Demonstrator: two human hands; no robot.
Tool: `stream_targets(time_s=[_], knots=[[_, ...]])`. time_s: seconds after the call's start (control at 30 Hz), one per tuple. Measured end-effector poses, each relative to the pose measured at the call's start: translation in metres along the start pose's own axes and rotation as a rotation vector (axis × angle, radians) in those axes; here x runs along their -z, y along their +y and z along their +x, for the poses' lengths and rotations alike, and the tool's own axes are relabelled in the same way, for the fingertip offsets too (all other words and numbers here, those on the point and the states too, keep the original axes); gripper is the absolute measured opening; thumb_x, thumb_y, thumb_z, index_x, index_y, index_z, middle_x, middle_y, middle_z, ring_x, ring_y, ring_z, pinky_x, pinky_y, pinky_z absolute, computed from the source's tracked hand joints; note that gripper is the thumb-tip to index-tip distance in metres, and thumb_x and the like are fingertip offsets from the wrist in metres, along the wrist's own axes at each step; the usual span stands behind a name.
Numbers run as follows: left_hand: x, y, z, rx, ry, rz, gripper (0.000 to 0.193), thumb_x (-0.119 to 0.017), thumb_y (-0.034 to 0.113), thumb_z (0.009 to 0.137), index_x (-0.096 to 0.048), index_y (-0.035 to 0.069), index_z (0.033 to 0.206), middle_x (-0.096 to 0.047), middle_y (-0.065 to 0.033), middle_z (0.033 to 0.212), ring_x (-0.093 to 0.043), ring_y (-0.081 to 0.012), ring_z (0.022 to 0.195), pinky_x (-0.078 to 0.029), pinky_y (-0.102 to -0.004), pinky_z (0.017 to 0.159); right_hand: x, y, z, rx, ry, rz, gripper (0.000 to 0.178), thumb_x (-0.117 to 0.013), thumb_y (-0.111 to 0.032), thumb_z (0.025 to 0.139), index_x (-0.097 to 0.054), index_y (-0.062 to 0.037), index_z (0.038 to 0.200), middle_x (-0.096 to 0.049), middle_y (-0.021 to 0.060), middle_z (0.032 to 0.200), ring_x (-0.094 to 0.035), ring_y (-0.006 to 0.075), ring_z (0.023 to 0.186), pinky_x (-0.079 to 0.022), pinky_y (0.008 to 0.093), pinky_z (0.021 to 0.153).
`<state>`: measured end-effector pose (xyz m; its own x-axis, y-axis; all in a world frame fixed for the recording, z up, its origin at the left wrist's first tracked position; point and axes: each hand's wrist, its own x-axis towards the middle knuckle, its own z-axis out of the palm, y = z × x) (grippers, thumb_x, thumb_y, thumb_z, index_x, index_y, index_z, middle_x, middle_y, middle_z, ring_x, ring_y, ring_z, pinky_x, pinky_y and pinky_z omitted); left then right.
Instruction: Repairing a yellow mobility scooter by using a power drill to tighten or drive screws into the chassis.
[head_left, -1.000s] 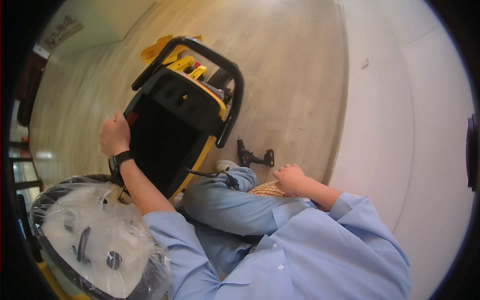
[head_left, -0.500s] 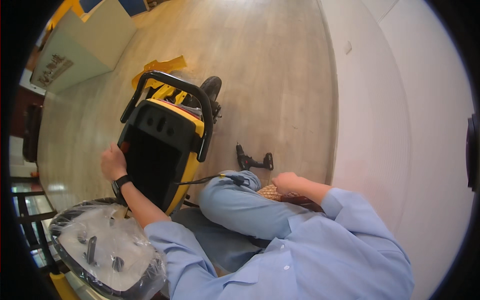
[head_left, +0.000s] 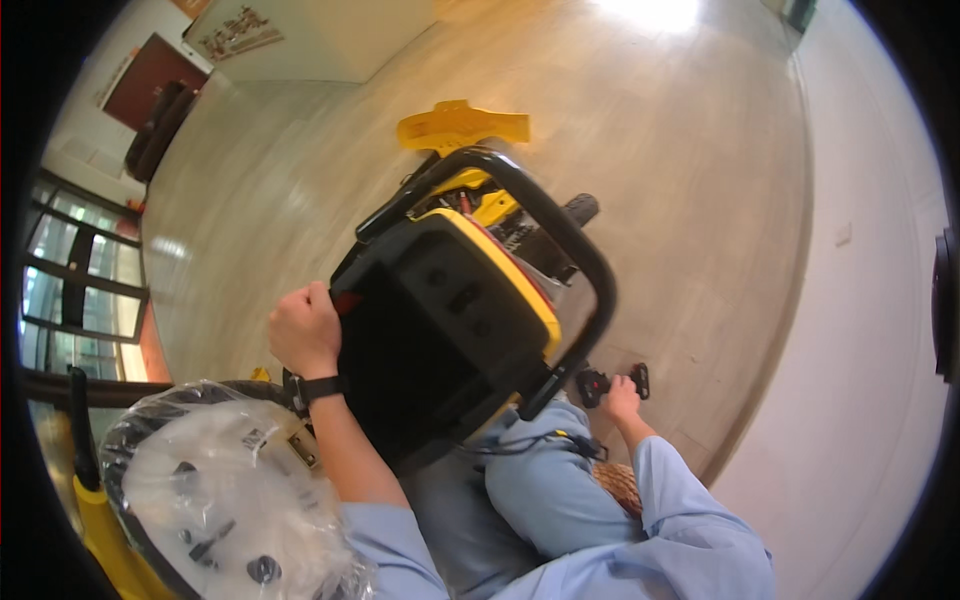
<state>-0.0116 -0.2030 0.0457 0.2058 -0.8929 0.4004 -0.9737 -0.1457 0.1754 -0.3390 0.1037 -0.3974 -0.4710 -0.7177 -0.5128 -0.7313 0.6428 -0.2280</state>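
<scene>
In front of me stands a black and yellow wheeled machine with a dark recessed panel [head_left: 410, 350] and a black tube handle [head_left: 525, 185] around its far end. My left hand [head_left: 308, 330], with a dark band on its wrist, is closed on the panel's left edge; the fingertips are hidden. Down by my right knee, my right hand [head_left: 622, 400] is closed around the handle of a black cordless drill [head_left: 592, 386] lying on the floor. A black cable [head_left: 530, 442] with a yellow part runs from the machine across my leg.
Yellow bodywork [head_left: 465, 125] lies past the machine's far end. Close on my left is a plastic-wrapped seat-like part [head_left: 220, 490], beside a yellow bar [head_left: 110, 535]. A white wall [head_left: 850, 330] bounds the right side. A pale counter [head_left: 320, 45] stands farther off.
My right hand has gone from beside my knee down to the drill and closed on its handle. The left hand still grips the panel edge. The whole view has turned, shifting the machine rightward in it.
</scene>
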Motion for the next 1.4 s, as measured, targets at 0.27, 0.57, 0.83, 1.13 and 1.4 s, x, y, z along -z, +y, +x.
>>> stream_targets(time_s=[0.27,0.57,0.83,1.13,1.4], knots=[[-0.003,0.009,0.000,-0.006,0.002,-0.083,0.035,-0.055,0.031,0.084,-0.068,0.001,0.073,-0.060,-0.0244,0.068,-0.061,-0.0455,0.064,-0.045,-0.0500,0.056,-0.066,0.059,0.060,0.420,0.131,-0.424,0.047,-0.056,-0.024,0.092,-0.059,-0.0098,0.137,-0.064,0.0062,0.131,-0.055,0.0224,0.122,-0.042,0.0433,0.101],[-0.012,0.015,0.000,-0.016,0.002,-0.217,0.032,-0.056,0.029,0.083,-0.068,0.002,0.070,-0.058,-0.0236,0.066,-0.059,-0.0433,0.060,-0.044,-0.0479,0.054,-0.109,0.085,0.089,0.121,-0.069,0.291,0.064,-0.052,-0.046,0.100,-0.043,-0.0177,0.156,-0.039,0.0164,0.161,-0.030,0.0305,0.152,-0.014,0.0472,0.126],[-0.004,0.001,-0.001,0.005,-0.046,-0.130,0.037,-0.055,0.034,0.085,-0.072,0.004,0.072,-0.065,-0.0217,0.070,-0.065,-0.0432,0.067,-0.050,-0.0504,0.060,0.075,-0.046,0.025,-0.082,-0.057,0.070,0.059,-0.069,-0.034,0.085,-0.050,-0.0052,0.133,-0.070,0.0280,0.113,-0.068,0.0436,0.108,-0.053,0.0501,0.094],[-0.010,-0.005,0.008,0.038,-0.154,-0.039,0.047,-0.050,0.046,0.089,-0.079,0.009,0.092,-0.073,-0.0233,0.092,-0.070,-0.0462,0.088,-0.056,-0.0536,0.077,0.269,-0.099,-0.022,-0.093,0.273,1.391,0.010,-0.067,-0.013,0.089,-0.061,-0.0094,0.095,-0.050,-0.0018,0.063,-0.048,0.0093,0.048,-0.038,0.0271,0.047],[-0.028,-0.016,0.011,0.044,-0.146,-0.036,0.047,-0.048,0.044,0.091,-0.076,0.007,0.093,-0.071,-0.0232,0.095,-0.068,-0.0471,0.088,-0.053,-0.0551,0.075,0.388,-0.139,-0.067,0.128,0.363,1.655,0.009,-0.067,-0.010,0.088,-0.059,-0.0065,0.090,-0.055,-0.0006,0.066,-0.052,0.0097,0.053,-0.041,0.0277,0.049]])
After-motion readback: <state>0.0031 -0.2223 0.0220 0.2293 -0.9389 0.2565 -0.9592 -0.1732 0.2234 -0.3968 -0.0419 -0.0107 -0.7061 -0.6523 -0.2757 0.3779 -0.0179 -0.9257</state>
